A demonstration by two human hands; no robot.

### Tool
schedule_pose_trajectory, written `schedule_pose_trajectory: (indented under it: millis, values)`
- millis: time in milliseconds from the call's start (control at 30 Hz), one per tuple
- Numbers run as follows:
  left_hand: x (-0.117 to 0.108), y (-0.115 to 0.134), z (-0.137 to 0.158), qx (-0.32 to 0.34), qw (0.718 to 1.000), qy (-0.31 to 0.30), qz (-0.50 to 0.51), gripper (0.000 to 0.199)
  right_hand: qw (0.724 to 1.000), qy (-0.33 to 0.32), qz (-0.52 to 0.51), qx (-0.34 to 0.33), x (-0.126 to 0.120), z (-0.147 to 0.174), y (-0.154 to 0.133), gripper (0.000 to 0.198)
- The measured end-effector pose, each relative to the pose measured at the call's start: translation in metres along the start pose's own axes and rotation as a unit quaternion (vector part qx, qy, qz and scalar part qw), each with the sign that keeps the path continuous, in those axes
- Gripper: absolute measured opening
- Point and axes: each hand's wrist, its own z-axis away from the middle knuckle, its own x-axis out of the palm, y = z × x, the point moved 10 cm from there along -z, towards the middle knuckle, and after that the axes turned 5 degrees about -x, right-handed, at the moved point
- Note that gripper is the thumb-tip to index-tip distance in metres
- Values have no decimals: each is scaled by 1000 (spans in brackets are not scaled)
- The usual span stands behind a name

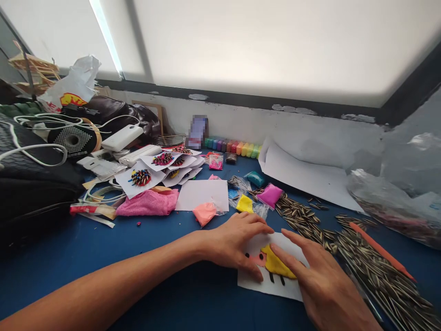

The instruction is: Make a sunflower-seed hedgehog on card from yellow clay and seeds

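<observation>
A white paper card [257, 282] lies on the blue table, bearing a flat figure in modelling clay. Its body is yellow clay [277, 263], its face pink clay [257, 260] with dark dots, and two short dark strips stand below as legs. My left hand [237, 241] rests over the card's left side, fingers spread and holding nothing. From the right, my right hand [320, 276] reaches across the card, fingers apart, a fingertip touching the yellow clay's upper edge. Part of the card's right side is hidden beneath that hand.
Striped sunflower seeds [379, 271] are heaped at right beside an orange stick [382, 250]. Packets of pink [270, 196], yellow [244, 203] and peach clay [204, 214] lie beyond my hands. Finished cards [140, 178], a pink cloth [148, 203] and a black bag [34, 193] are at left.
</observation>
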Motion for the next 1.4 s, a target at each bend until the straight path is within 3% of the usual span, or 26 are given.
schedule_pose_trajectory:
  millis: [267,500,633,800,1033,1233,1400]
  values:
    - [-1,1,-1,-7,1000,-5,7,78,998,-51,-40,-5,16,6,0,51]
    - [1,-1,-1,-10,1000,-9,9,75,998,-54,-5,-23,22,7,0,44]
    - [0,0,-1,-5,1000,-5,13,72,999,-49,-8,-13,19,5,2,51]
    - [-1,1,0,-2,1000,-2,14,72,999,-23,-26,16,13,-5,-4,41]
    - [-1,2,-1,-4,1000,-6,6,72,998,-36,-31,42,17,-9,-4,42]
    - [0,0,-1,-12,1000,-7,7,74,1000,-15,0,19,10,-1,3,54]
    - [0,-1,0,-15,1000,-9,14,73,999,-14,11,28,11,1,6,49]
